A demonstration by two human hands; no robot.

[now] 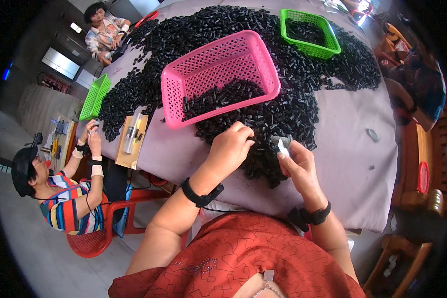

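Observation:
My left hand (232, 148) is closed at the near side of a heap of small black cylindrical parts (288, 116). Its fingertips pinch together over a dark bit, probably one of those parts, mostly hidden by the fingers. To its right, my right hand (301, 168) grips a small whitish, blade-like piece with a grey patch (283, 147) between thumb and fingers, above the front of the heap. Just beyond my hands a pink perforated basket (171, 99) leans tilted on the heap, with more black parts inside.
A green basket (333, 48) with black parts stands far right; another green basket (95, 97) is at the left edge. A wooden board (129, 156) holding a clear tube lies nearer left. People sit left, far left and right. A grey piece (372, 134) lies on the cloth.

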